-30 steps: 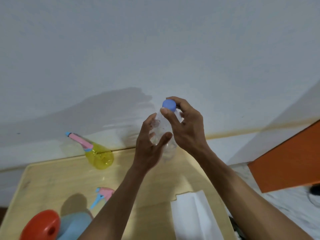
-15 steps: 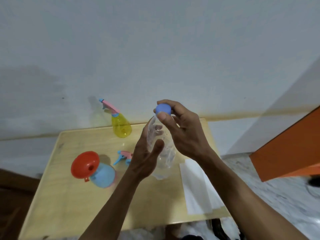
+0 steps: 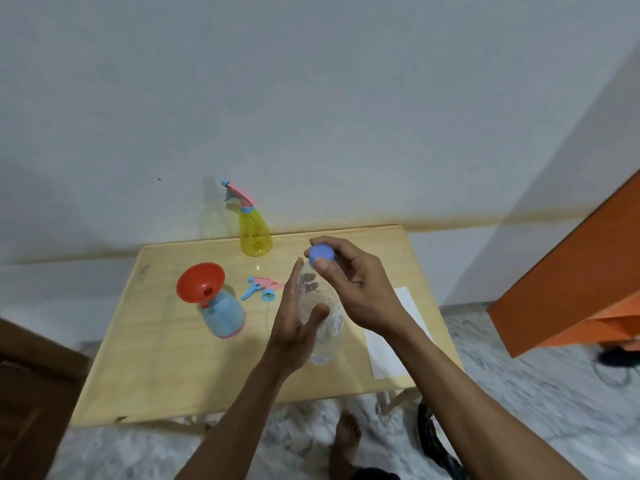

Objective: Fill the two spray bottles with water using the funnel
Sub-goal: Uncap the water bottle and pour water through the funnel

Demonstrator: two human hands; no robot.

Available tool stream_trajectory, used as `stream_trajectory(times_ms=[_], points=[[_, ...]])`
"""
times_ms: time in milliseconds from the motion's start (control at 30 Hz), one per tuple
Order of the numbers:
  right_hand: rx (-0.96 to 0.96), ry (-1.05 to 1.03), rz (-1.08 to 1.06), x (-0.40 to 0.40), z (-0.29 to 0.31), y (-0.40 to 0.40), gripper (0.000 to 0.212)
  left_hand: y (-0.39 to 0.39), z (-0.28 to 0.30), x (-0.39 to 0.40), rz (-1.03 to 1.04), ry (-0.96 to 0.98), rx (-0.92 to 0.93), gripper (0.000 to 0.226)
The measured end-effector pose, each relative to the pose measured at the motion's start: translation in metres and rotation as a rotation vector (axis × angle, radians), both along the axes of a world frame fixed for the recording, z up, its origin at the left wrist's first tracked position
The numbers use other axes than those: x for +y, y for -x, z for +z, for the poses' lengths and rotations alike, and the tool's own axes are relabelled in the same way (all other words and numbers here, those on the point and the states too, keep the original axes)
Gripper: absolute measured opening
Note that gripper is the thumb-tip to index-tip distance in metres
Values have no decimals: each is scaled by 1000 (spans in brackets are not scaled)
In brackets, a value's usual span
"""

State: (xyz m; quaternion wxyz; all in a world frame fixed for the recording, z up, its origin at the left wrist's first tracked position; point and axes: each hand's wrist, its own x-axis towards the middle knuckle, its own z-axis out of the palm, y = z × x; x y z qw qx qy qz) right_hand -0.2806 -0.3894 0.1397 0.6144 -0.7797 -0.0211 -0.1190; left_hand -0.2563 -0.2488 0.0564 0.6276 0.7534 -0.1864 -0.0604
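I hold a clear plastic water bottle (image 3: 325, 327) upright above the wooden table (image 3: 166, 368). My left hand (image 3: 298, 323) wraps its body, and my right hand (image 3: 349, 289) pinches its blue cap (image 3: 322, 253) between thumb and fingers. A blue spray bottle (image 3: 223, 317) stands on the left with a red funnel (image 3: 200, 282) in its neck. Its pink and blue spray head (image 3: 261, 288) lies loose on the table beside it. At the back edge of the table a yellow spray bottle (image 3: 255, 233) has its spray head on.
A white sheet of paper (image 3: 401, 355) lies on the table's right side, partly under my right forearm. An orange cabinet (image 3: 571, 285) stands to the right, and a dark wooden piece (image 3: 27, 393) to the left. The wall runs close behind the table. My bare foot (image 3: 348, 441) rests on the marble floor.
The view has tilted down, so the whole table and floor now show. Both hands keep hold of the water bottle, which appears lower and tilted slightly.
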Motion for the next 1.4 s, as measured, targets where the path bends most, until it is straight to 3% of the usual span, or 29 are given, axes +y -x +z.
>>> stream_trajectory(times_ms=[300,500,667,800,900,1067,1267,1400], points=[[-27,-8,-139,7,4,4,32,0,2,10,-26,-53,-2,87],[-37,78,-146,2,5,3,23,-1,15,11,-86,-34,9,73],[-24,163,-95,-1,11,5,34,2,19,10,-70,-26,10,65],[-36,148,-196,2,15,2,40,3,18,9,-44,-43,20,63],[-59,227,-195,2,15,-1,32,3,19,9,-41,-39,13,66],[-4,325,-3,-15,26,0,34,4,19,8,-30,-40,32,74],[-73,468,-186,-2,29,0,39,5,20,7,-15,-65,9,64],[-70,596,-51,-9,40,-2,35,5,19,7,-9,-57,13,65]])
